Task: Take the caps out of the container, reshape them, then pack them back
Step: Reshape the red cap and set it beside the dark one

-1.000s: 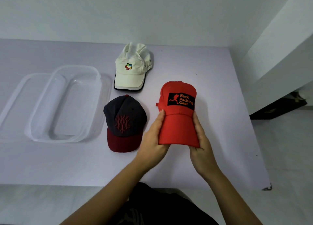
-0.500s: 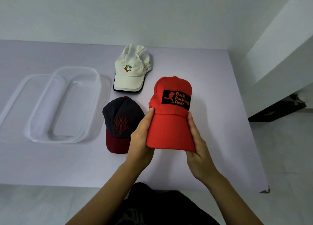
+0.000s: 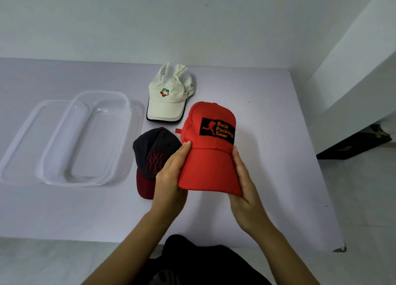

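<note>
Now both hands hold the red cap [image 3: 209,158] by its brim, above the table [image 3: 278,177] rather than on it. The left hand [image 3: 171,177] clasps the brim's left edge, its fingers [image 3: 186,145] lying close together along the edge and reaching up to the seam where the crown starts. The right hand [image 3: 246,199] grips the opposite edge the same way, fingers [image 3: 237,157] narrow and pressed to the cloth. Both thumbs are hidden under the brim.

Just beyond the left fingertips, partly covered by that hand, the dark cap [image 3: 150,154] with a maroon brim lies on the table. Farther out from the fingertips sits the white cap [image 3: 166,104], its brim turned toward the person. Well to the left of the left hand stands the clear container [image 3: 96,143] with no caps in it, and its lid [image 3: 23,147] lies flat, partly under it.
</note>
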The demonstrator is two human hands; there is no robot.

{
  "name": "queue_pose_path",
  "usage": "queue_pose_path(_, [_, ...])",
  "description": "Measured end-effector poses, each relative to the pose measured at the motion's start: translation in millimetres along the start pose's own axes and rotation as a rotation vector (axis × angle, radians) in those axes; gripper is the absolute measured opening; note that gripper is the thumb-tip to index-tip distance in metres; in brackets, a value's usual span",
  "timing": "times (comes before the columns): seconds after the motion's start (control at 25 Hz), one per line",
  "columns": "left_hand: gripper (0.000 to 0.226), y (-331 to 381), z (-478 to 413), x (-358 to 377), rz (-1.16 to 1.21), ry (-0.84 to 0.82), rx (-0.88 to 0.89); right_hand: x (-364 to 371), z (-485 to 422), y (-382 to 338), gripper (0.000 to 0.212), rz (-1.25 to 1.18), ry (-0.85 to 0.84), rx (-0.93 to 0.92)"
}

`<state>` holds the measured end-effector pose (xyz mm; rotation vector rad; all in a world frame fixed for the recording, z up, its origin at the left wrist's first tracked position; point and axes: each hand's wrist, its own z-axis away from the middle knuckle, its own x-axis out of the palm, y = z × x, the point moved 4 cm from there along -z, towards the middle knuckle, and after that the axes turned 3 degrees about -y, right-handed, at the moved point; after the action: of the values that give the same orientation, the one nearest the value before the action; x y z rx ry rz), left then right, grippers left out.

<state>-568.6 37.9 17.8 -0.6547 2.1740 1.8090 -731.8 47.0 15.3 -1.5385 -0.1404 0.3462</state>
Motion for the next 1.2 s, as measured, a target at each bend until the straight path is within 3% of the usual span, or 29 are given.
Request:
queue_pose_path(0.12, [0.074,-12,-8,-7,-0.362,-0.174,0.273,-16,9,14,0.067,0.221,-0.127,0.077])
queue_pose_path(0.24, [0.077,-13,-5,-9,-0.319,-0.169,0.309,-33,12,14,0.078,0.167,-0.220,0.173])
queue_pose_path(0.32, [0.075,-16,-1,-11,-0.225,-0.126,0.286,-52,5,6,0.077,0.011,-0.071,0.205])
queue_pose_path(0.4, [0.074,-14,1,-14,-0.147,-0.104,0.294,-71,-7,-2,0.048,0.008,0.189,0.246])
queue_pose_path(0.44, [0.069,-11,2,-14,-0.123,-0.114,0.327,-75,-13,-5,0.041,0.068,0.242,0.272])
queue_pose_path(0.56, [0.047,-3,5,-7,-0.101,-0.165,0.432,-70,-31,-7,0.068,0.065,0.082,0.334])
queue_pose_path(0.64, [0.042,-5,5,-3,-0.152,-0.168,0.467,-65,-38,-8,0.065,-0.075,0.009,0.344])
queue_pose_path(0.84, [0.049,-38,8,4,-0.481,-0.334,0.530,-72,-44,-10,0.043,-0.258,0.293,0.319])
queue_pose_path(0.96, [0.044,-46,-7,6,-0.442,-0.340,0.365,-71,-42,-14,0.043,-0.103,0.354,0.257])
queue_pose_path(1.04, [0.030,-38,-26,6,-0.232,-0.207,0.020,-66,-43,-23,0.043,-0.029,0.288,0.198])
queue_pose_path(1.12, [0.040,-28,-40,15,0.224,-0.297,-0.472,-59,-44,-30,0.046,-0.018,0.177,0.133])
queue_pose_path(1.2, [0.062,-19,-45,27,0.697,-0.533,-0.773,-54,-44,-33,0.039,-0.045,0.105,0.088])
